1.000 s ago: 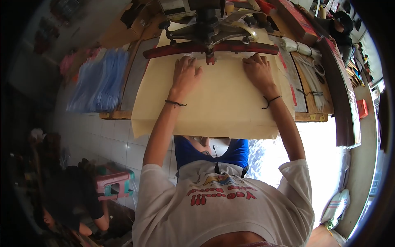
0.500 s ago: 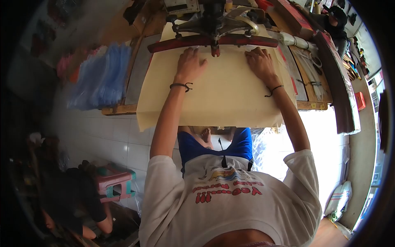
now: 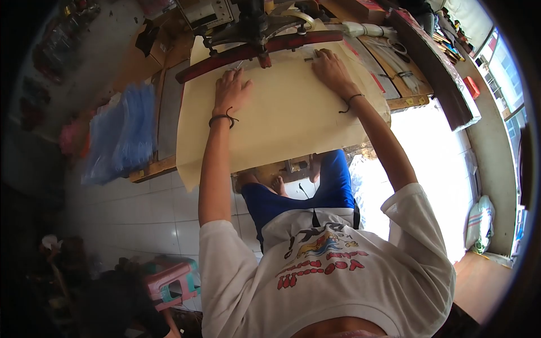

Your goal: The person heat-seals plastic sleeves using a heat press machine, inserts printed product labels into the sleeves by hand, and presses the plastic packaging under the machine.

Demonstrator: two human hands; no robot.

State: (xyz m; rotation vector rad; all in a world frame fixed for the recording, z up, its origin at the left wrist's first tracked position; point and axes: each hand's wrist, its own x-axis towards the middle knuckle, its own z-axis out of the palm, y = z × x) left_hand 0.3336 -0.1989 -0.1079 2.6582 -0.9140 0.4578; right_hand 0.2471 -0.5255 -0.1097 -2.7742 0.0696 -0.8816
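Sheet: while both hands lay on it, the large tan sheet (image 3: 276, 115) covered the middle of the table (image 3: 410, 102), upper centre of the frame, its near side hanging past the table edge.
Left hand (image 3: 232, 91): palm down on the sheet, part-way open, thumb apart from the bent fingers; fingertips were near a small clear piece (image 3: 238, 66). Whether they pinched it could not be told.
Right hand (image 3: 333, 72): rested on the sheet, fingers bent, beside a small metal piece (image 3: 309, 59); thumb not made out, so neither its opening nor any hold could be told.
Red bar (image 3: 203, 70): ran slantwise beyond the hands, beneath a dark metal frame (image 3: 253, 28), top of the frame.
Blue plastic (image 3: 121, 135): lay in a heap, left of the sheet.
Clear roll (image 3: 369, 30): lay upper right, near scissors (image 3: 397, 50).
Stool (image 3: 172, 281): stood on the floor, lower left, near another person (image 3: 107, 304), mostly in shadow.
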